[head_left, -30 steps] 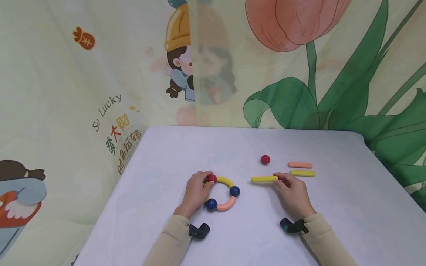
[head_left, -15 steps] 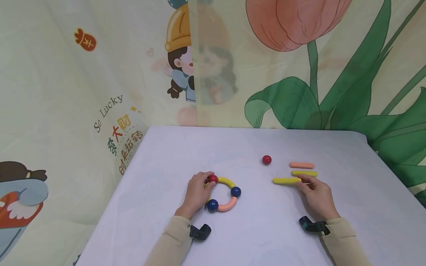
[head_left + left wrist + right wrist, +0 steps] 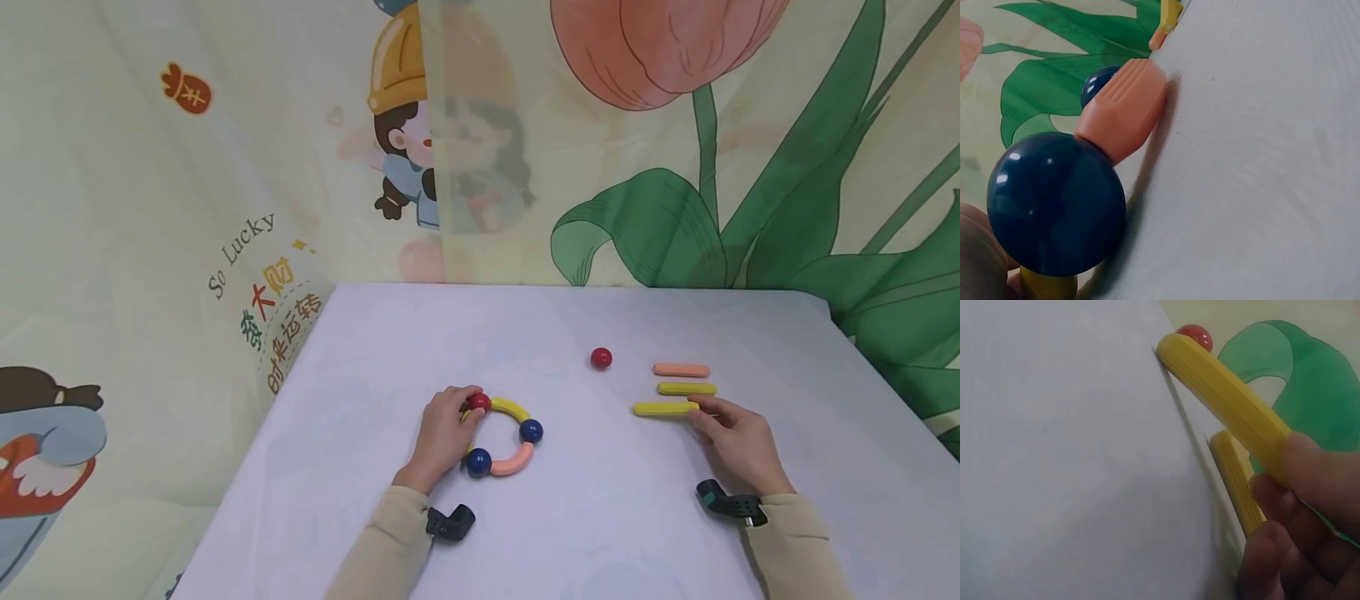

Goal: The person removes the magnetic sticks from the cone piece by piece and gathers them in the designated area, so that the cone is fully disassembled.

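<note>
A ring of curved yellow and peach toy rods (image 3: 512, 461) joined by balls lies left of the table's middle. My left hand (image 3: 442, 433) pinches the ring's red ball (image 3: 480, 403) between thumb and fingers and partly covers its left side. Blue balls (image 3: 531, 431) sit at the ring's right and lower left; the lower-left blue ball (image 3: 1057, 203) looms large in the left wrist view. My right hand (image 3: 738, 437) pinches one end of a straight yellow toy rod (image 3: 663, 408). In the right wrist view that rod is raised off the cloth, its other end pointing away from the fingers.
Beyond the right hand, another straight yellow rod (image 3: 686, 389) and a straight peach rod (image 3: 681, 370) lie side by side. A loose red ball (image 3: 601, 358) rests to their left. White cloth covers the table (image 3: 570, 533); a printed curtain (image 3: 300, 150) hangs behind it.
My right hand has moved to the right with the yellow rod, bringing it just in front of the other straight rods. The left hand and the ring have stayed in place.
</note>
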A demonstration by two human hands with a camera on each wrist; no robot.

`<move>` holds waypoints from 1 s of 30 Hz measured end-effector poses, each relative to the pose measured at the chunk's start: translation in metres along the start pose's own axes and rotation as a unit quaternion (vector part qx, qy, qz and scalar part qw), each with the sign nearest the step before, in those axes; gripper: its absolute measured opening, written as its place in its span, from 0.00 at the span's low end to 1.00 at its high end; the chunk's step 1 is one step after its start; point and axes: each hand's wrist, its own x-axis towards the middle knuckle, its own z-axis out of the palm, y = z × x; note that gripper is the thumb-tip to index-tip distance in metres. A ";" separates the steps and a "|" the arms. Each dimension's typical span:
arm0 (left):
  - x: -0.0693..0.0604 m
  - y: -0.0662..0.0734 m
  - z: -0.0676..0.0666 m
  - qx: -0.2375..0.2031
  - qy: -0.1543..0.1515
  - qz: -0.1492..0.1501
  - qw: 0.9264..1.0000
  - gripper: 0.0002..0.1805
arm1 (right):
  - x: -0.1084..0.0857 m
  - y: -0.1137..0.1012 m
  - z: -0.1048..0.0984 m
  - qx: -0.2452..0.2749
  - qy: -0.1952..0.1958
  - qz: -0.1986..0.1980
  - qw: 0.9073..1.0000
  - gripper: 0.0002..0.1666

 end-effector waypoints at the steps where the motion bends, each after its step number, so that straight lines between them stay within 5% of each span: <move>1: 0.000 0.000 0.000 -0.002 0.001 0.004 1.000 0.19 | 0.000 0.001 -0.001 0.001 0.005 0.002 1.000 0.29; 19: 0.003 -0.004 0.003 0.006 0.000 0.007 1.000 0.19 | 0.004 0.029 -0.015 -0.044 0.041 -0.017 0.998 0.24; 30: 0.002 -0.006 0.003 0.001 -0.005 0.004 1.000 0.20 | 0.010 0.035 -0.012 -0.063 0.059 -0.068 0.994 0.19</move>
